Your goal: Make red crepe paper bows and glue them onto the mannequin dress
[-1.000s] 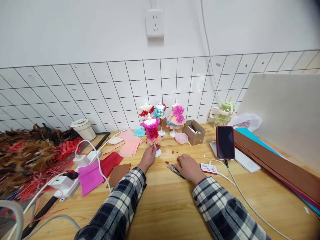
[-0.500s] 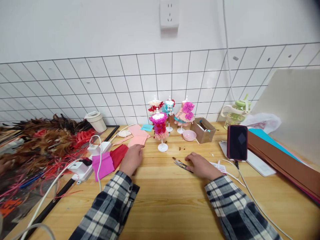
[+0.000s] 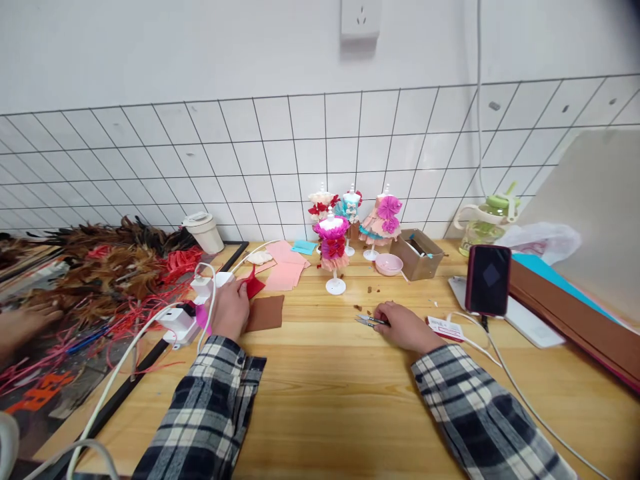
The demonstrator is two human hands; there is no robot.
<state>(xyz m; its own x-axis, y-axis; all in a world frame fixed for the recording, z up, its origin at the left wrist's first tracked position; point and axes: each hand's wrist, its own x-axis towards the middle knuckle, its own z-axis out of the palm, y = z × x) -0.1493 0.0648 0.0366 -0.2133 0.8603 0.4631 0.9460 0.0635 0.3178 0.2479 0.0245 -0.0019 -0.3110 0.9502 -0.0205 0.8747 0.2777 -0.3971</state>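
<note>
My left hand [image 3: 229, 312] is closed on the near side of a red paper sheet [image 3: 254, 285], whose corner bends upward. Under the same hand a magenta sheet [image 3: 203, 319] shows at the left, and a brown paper sheet [image 3: 266, 313] lies flat to its right. My right hand [image 3: 404, 327] rests on the table with its fingers closed over the handles of small thread snips [image 3: 369, 321]; the blades point left. Beyond the hands stands a miniature dress form [image 3: 333, 247] in a magenta, red and peach paper dress, with several more dressed forms behind it.
Peach paper pieces [image 3: 287, 267], a pink bowl [image 3: 389, 265] and a cardboard box [image 3: 417, 257] stand toward the wall. A phone [image 3: 489, 280] with a cable is at right. A power strip [image 3: 180, 330] and feathers [image 3: 105, 260] lie left, where another person's hand [image 3: 30, 327] shows.
My left hand has moved left over the red and magenta sheets, bending the red one; the brown sheet now shows. My right fingers have closed further over the snips. The view has shifted slightly.
</note>
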